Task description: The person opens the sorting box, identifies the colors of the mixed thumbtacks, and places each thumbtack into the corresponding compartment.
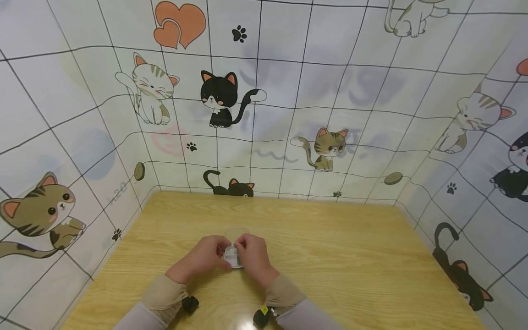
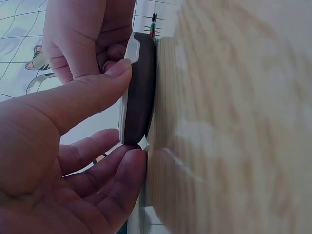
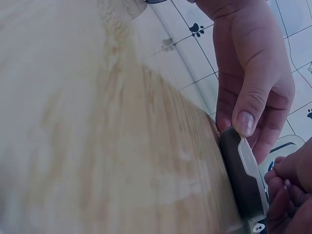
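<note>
A small shallow case [image 1: 233, 257], pale on top with sections inside, sits low over the table between both hands. Its side [image 2: 140, 92] is dark brown below a white rim. My left hand [image 1: 208, 252] holds the case, thumb on the near rim and other fingers curled at its side. The right hand [image 1: 252, 256] is at the opposite side, thumb and fingers bunched together over the case. In the right wrist view, a tiny pale bit shows at the right hand's fingertips [image 3: 280, 187]; I cannot tell whether they pinch something. The case's inside is mostly hidden by the hands.
A clear rounded lid-like piece [image 1: 237, 232] stands just behind the hands. The wood-grain table [image 1: 338, 261] extends to both sides. Cat-printed white sheeting [image 1: 280, 114] encloses it at the back, left and right. Dark wrist cameras [image 1: 190, 304] hang under both wrists.
</note>
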The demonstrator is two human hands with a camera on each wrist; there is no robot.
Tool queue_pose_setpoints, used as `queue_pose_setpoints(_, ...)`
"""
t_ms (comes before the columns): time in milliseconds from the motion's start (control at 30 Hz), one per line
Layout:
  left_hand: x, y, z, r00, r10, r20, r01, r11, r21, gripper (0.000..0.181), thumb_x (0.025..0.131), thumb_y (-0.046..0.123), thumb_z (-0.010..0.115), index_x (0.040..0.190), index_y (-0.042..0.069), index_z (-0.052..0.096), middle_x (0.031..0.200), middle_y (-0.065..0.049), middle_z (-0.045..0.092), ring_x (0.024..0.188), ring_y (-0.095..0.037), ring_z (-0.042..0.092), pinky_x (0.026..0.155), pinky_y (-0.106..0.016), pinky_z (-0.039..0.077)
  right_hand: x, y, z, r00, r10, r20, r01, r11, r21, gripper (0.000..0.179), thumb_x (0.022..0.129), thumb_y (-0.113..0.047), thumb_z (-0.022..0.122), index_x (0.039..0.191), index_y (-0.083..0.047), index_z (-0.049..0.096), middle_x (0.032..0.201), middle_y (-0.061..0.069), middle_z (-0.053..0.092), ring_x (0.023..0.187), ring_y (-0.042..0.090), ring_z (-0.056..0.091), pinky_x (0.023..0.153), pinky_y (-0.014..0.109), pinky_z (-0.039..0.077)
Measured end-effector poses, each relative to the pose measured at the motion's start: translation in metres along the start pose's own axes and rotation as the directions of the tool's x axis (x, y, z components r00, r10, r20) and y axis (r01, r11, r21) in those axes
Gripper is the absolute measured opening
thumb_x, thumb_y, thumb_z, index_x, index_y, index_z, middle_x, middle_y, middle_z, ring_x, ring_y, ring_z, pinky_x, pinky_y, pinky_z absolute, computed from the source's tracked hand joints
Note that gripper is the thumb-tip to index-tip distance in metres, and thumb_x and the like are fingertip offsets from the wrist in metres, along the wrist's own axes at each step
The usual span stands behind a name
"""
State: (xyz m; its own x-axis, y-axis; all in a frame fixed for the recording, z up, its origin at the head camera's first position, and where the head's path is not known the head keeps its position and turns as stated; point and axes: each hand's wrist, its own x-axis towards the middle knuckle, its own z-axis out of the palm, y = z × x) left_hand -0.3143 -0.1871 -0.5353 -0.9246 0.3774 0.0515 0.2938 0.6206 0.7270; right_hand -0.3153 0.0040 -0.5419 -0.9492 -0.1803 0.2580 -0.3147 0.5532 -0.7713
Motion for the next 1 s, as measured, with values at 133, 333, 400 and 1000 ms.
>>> queue_pose_setpoints(133, 0.0009, 0.0013, 0.0009, 1.000, -0.002, -0.001, 0.002, 1.000, 0.004, 0.042, 0.071, 0.016, 0.098, 0.106, 0.010, 0.075, 0.086, -0.001, 0.066, 0.081, -0.014, 0.058, 0.071, -0.026, 0.048, -0.0002, 0.0001, 0.0010, 1.000, 0.006, -0.011, -0.006, 1.000, -0.019, 0.015, 0.099, -0.008, 0.072, 0.085, -0.012, 0.074, 0.079, -0.004, 0.070, 0.071, 0.003, 0.056, 0.065, 0.021, 0.048)
queue_pose_setpoints(333, -0.0001, 0.0048, 0.0004, 1.000, -0.019, -0.004, 0.019, 1.000, -0.002, 0.042, 0.072, 0.015, 0.097, 0.107, 0.008, 0.075, 0.087, -0.003, 0.066, 0.083, -0.017, 0.057, 0.072, -0.028, 0.047, 0.0003, 0.0003, 0.0024, 1.000, 0.011, -0.009, -0.012, 0.999, -0.035, 0.014, 0.100, -0.009, 0.072, 0.087, -0.012, 0.075, 0.080, -0.004, 0.071, 0.073, 0.004, 0.057, 0.066, 0.021, 0.049)
queue_pose_setpoints(400, -0.0007, 0.0058, 0.0001, 1.000, -0.022, -0.006, 0.022, 1.000, 0.002, 0.042, 0.072, 0.014, 0.097, 0.107, 0.008, 0.075, 0.088, -0.003, 0.065, 0.084, -0.017, 0.057, 0.072, -0.028, 0.047, 0.0006, 0.0002, 0.0028, 1.000, 0.015, -0.008, -0.016, 0.999, -0.036, 0.013, 0.100, -0.010, 0.072, 0.087, -0.012, 0.075, 0.081, -0.004, 0.071, 0.073, 0.004, 0.057, 0.067, 0.021, 0.049)
queue_pose_setpoints(1000, -0.0003, 0.0017, 0.0010, 0.999, -0.034, -0.007, 0.034, 0.999, -0.003, 0.039, 0.073, 0.016, 0.097, 0.106, 0.011, 0.076, 0.089, -0.002, 0.066, 0.083, -0.015, 0.058, 0.072, -0.026, 0.048, 0.0023, 0.0024, -0.0022, 1.000, -0.009, 0.001, 0.009, 1.000, 0.014, 0.011, 0.099, -0.012, 0.074, 0.090, -0.014, 0.078, 0.086, -0.002, 0.076, 0.081, 0.007, 0.065, 0.076, 0.027, 0.056)
